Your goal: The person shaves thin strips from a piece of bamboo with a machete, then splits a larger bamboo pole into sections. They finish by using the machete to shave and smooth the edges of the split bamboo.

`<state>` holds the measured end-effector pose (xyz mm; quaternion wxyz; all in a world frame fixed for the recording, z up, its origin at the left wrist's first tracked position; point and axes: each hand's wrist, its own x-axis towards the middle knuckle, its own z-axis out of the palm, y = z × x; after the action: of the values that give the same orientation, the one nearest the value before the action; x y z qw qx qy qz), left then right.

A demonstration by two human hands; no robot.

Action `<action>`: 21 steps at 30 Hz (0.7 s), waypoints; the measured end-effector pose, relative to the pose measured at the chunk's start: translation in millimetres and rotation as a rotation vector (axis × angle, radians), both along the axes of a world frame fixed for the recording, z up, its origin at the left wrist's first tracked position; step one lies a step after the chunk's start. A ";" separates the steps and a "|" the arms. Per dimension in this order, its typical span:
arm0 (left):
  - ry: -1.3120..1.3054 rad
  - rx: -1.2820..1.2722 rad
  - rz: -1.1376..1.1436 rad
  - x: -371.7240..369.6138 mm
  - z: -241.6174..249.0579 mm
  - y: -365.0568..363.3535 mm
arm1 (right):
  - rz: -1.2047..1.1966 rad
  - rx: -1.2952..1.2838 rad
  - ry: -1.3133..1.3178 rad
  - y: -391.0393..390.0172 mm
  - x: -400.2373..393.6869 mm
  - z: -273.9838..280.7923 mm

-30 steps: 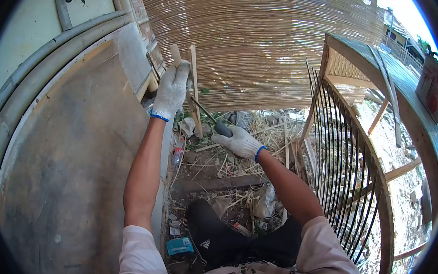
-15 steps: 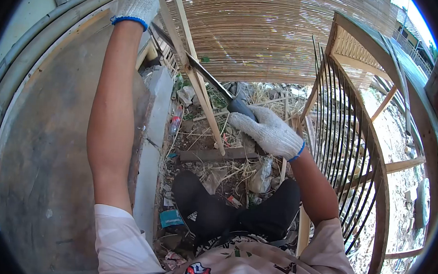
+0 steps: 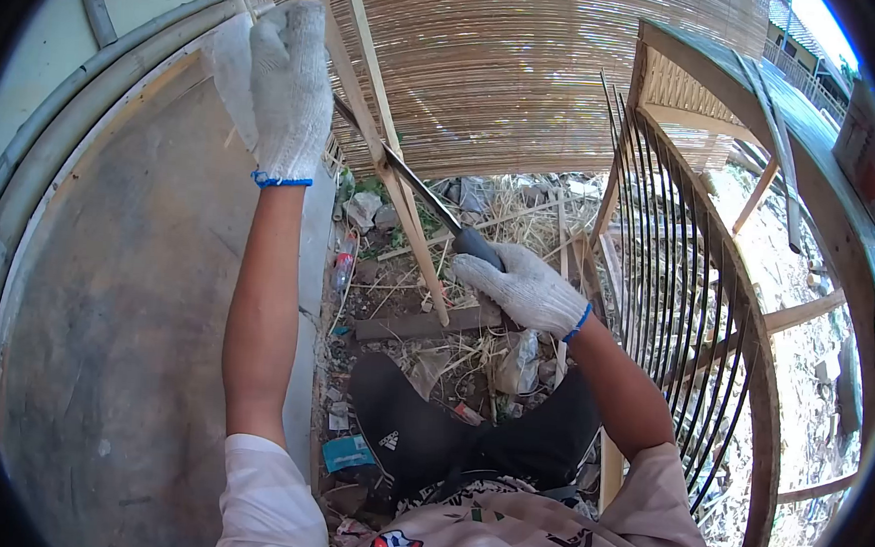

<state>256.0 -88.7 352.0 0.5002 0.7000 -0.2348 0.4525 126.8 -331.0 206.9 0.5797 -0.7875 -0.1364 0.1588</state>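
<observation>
My right hand (image 3: 532,289), in a white knit glove with a blue cuff, is closed around the dark handle of a long-bladed knife (image 3: 425,193). The blade slants up to the left and crosses two pale wooden or bamboo strips (image 3: 415,227), which meet near it and spread apart above. One strip's lower end comes down by a dark plank (image 3: 424,323) on the ground. My left hand (image 3: 296,94), gloved the same way, is raised left of the strips with its back toward me. Its fingers are largely hidden. A pale translucent patch shows beside it, too blurred to name.
A large brown board (image 3: 125,305) fills the left side, beside a concrete edge. A woven bamboo screen (image 3: 531,59) hangs ahead. On the right stands a curved wooden frame (image 3: 754,343) with thin dark rods. Litter, straw and a plastic bottle (image 3: 344,263) lie on the ground.
My left hand has come down and slightly right, nearer to me. The knife and my right hand have shifted only slightly; the view has tilted a little.
</observation>
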 end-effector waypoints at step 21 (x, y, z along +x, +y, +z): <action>0.117 -0.166 0.193 13.7 -23.9 -54.6 | 0.056 -0.597 -0.273 -26.7 54.4 -16.6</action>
<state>269.7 -143.4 328.1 0.5233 0.7008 -0.0987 0.4746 181.2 -357.7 190.3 0.2951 -0.9326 -0.1818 0.1005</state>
